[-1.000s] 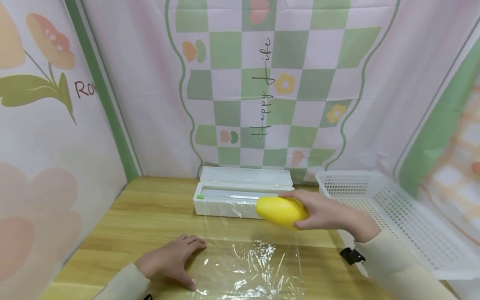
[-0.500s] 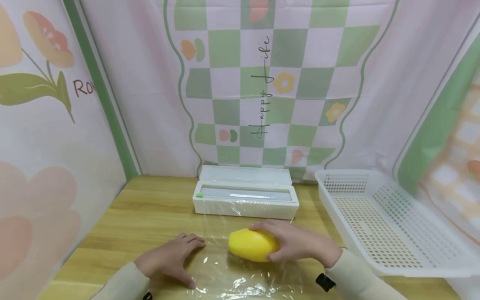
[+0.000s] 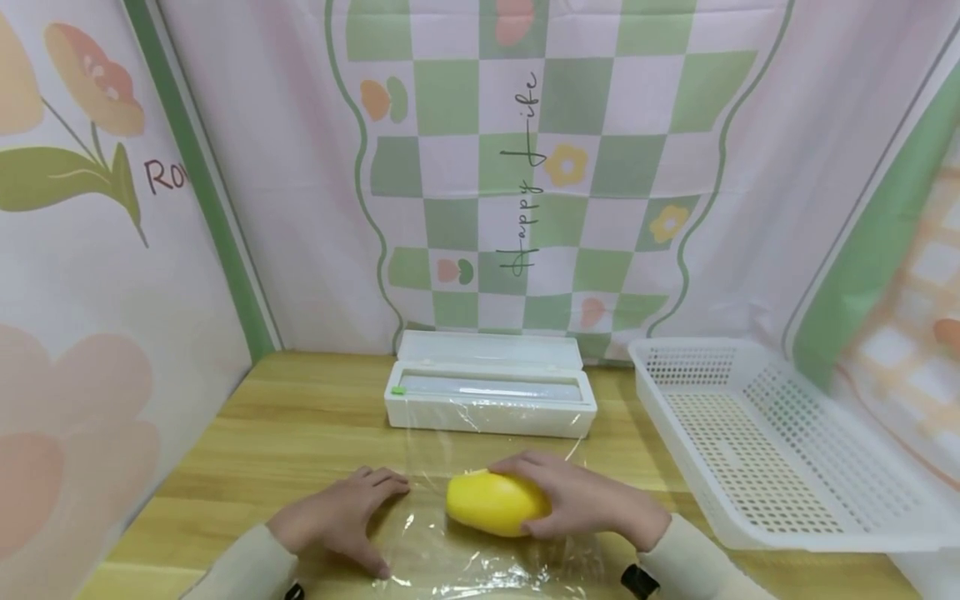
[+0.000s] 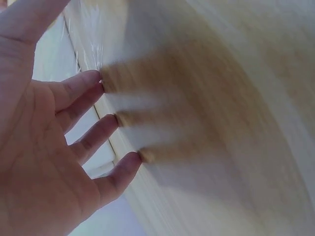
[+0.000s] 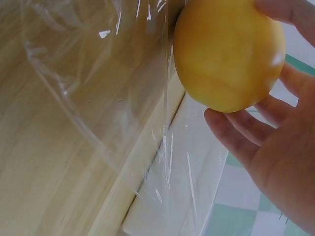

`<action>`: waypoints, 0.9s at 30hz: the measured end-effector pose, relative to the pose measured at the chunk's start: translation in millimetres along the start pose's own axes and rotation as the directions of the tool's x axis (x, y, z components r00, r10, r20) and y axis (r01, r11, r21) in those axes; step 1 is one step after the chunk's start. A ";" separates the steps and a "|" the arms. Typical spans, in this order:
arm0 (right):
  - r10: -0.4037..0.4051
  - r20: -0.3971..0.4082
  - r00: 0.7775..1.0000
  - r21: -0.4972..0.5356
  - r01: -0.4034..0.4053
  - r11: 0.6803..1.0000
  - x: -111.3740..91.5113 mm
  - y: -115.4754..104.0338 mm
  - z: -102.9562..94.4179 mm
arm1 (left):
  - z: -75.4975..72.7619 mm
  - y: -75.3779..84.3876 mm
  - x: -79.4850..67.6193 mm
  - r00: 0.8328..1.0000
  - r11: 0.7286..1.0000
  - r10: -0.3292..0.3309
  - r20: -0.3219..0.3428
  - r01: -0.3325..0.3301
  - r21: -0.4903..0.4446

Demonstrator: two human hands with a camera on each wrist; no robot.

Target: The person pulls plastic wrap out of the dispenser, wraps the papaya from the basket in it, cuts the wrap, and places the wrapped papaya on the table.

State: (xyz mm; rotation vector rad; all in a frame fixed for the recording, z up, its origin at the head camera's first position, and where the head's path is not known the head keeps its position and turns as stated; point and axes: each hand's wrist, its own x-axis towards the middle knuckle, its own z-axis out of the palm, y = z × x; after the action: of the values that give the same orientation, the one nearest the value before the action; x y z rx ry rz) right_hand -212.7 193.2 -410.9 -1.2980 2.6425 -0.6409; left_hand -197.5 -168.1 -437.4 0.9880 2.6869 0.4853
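Observation:
A smooth, oblong yellow fruit (image 3: 495,502) lies low over a sheet of clear plastic wrap (image 3: 487,571) at the front of the table. My right hand (image 3: 573,500) grips its right end, thumb on the near side and fingers on the far side. In the right wrist view the fruit (image 5: 229,54) shows end-on between thumb and fingers. My left hand (image 3: 337,521) rests with spread fingers at the left edge of the wrap. Its fingertips (image 4: 129,160) touch the wooden tabletop in the left wrist view. The wrap reaches back to a white dispenser box (image 3: 487,417) with a raised lid.
A white perforated basket (image 3: 678,450) stands on the right side of the wooden table (image 3: 315,400). Behind the table hangs a green-and-white checked cloth (image 3: 525,208). A green slider (image 3: 399,390) sits at the left of the dispenser.
My right hand has brought the yellow fruit down and to the left, from in front of the dispenser to over the wrap. The left hand has stayed put.

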 end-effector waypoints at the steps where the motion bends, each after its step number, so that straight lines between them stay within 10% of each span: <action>1: 0.001 0.003 1.000 0.004 -0.001 1.000 0.0 -0.1 0.4 | 0.3 0.1 -0.4 1.000 1.000 0.000 0.003 0.000 -0.002; 21: 0.026 -0.029 0.999 0.025 -0.026 0.999 0.3 0.1 -1.1 | -0.6 1.5 -3.6 1.000 0.999 0.005 -0.023 -0.007 -0.053; 27: -0.003 -0.145 0.989 -0.055 -0.005 0.998 -11.0 -5.8 -11.2 | -6.3 6.6 -3.2 0.990 0.988 0.114 -0.089 -0.122 -0.090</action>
State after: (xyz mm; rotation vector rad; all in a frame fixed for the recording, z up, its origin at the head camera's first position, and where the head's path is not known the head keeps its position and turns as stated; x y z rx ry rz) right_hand -205.0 202.1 -399.2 -1.3118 2.7949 -0.6924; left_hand -193.3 -166.9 -428.8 1.1273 2.6598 0.6863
